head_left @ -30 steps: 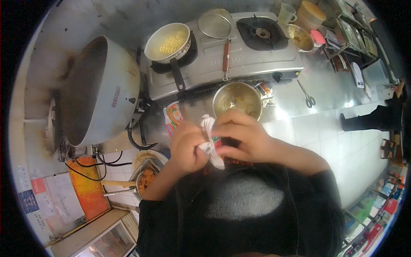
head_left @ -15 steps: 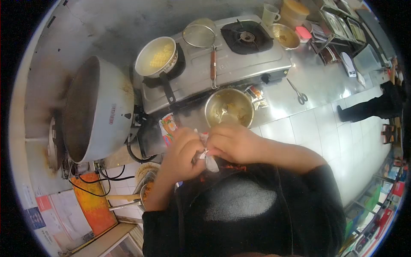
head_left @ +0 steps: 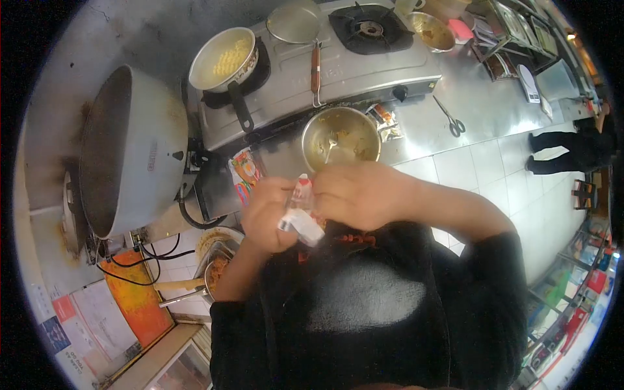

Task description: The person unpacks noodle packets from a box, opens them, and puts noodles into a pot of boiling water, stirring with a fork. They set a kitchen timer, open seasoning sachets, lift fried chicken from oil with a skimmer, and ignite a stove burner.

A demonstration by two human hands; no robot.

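Note:
In front of my chest, my left hand (head_left: 268, 214) is closed around a small white and red sachet (head_left: 305, 225). My right hand (head_left: 354, 195) is closed on the sachet's other side, its fingertips partly hidden. Just beyond my right hand, a metal bowl (head_left: 309, 144) contains a fork (head_left: 331, 148) and some yellowish residue. A colourful noodle packet (head_left: 244, 170) lies on the counter past my left hand. Small seasoning sachets (head_left: 388, 123) rest to the right of the bowl.
On the stove (head_left: 292, 81) stand a saucepan (head_left: 221, 88) with noodles in water and a strainer (head_left: 316, 71). Scissors (head_left: 455, 123) lie on the steel counter (head_left: 422, 140). A large grey pot (head_left: 153, 149) is at left. Another person's dark-clothed legs (head_left: 562, 153) appear at far right.
The sachet has turned so more of its white and red surface shows between my hands. My hands have drawn slightly apart. The view has shifted, moving the stove up and left.

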